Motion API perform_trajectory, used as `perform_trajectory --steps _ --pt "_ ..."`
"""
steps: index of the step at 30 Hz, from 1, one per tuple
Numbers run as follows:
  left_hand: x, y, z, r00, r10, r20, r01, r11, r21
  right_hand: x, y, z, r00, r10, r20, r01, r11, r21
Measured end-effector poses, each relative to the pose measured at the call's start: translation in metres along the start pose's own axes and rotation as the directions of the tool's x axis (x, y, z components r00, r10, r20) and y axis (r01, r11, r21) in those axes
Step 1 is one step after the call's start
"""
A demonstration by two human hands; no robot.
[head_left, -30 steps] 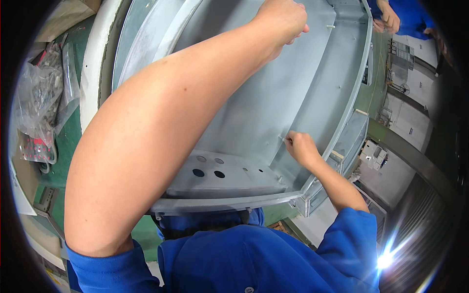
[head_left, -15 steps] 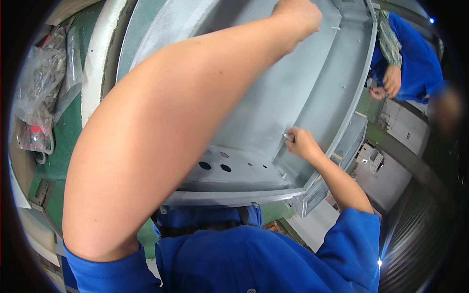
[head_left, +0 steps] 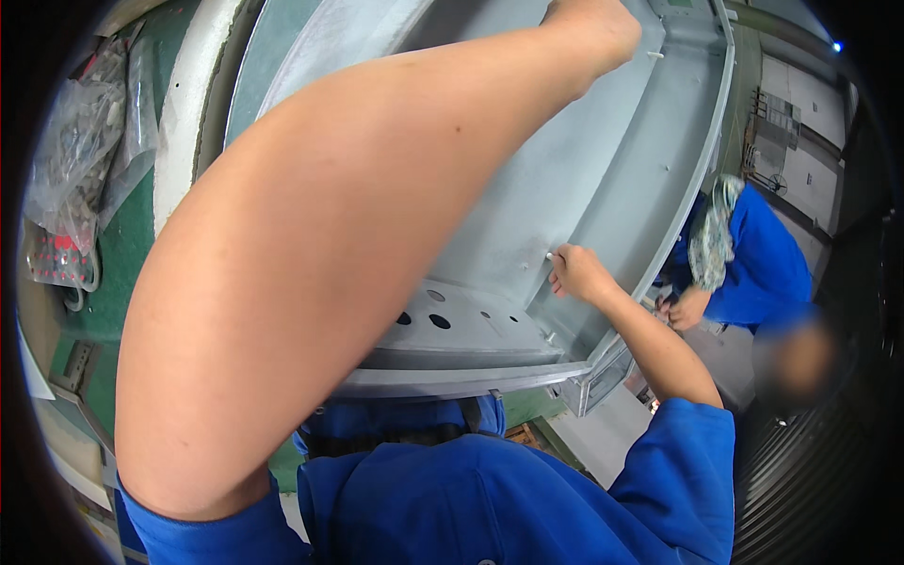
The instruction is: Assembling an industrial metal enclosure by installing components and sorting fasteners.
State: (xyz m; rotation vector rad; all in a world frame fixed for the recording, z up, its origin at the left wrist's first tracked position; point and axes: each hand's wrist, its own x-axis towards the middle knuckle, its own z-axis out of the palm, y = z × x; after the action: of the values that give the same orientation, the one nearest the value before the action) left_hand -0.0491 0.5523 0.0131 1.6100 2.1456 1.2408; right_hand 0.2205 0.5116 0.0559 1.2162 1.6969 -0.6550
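- Your right hand (head_left: 576, 273) pinches a small white stud (head_left: 549, 255) against the grey sheet-metal cabinet shell (head_left: 527, 188).
- Your left hand (head_left: 598, 28) reaches far above it; its grip is hidden.
- Fastening seems underway; seat the stud squarely next.

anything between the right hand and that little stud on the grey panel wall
Nothing visible does. The right hand is already at the small stud on the inner wall of the grey metal enclosure, fingertips touching it. The left hand is far up the panel.
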Motion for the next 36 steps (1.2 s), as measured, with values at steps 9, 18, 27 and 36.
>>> perform_trajectory --steps 9,18,27,36 --pt "0.005 0.003 0.008 0.997 0.043 -0.063 -0.032 0.985 0.171 0.000 -0.001 -0.003 0.999 -0.004 0.032 0.005 1.000 -0.019" --pt "0.005 0.003 0.011 0.994 0.089 -0.059 -0.082 0.990 0.116 0.002 -0.001 -0.002 0.997 0.031 0.067 -0.029 0.999 -0.024" --pt "0.000 0.009 -0.002 0.957 -0.291 -0.021 0.258 0.879 -0.401 0.002 0.008 -0.006 0.996 -0.092 0.005 0.091 0.968 -0.235" --pt "0.003 0.008 0.003 0.951 -0.306 -0.033 0.270 0.880 -0.390 0.006 0.009 -0.005 0.997 -0.061 0.037 0.069 0.965 -0.254"
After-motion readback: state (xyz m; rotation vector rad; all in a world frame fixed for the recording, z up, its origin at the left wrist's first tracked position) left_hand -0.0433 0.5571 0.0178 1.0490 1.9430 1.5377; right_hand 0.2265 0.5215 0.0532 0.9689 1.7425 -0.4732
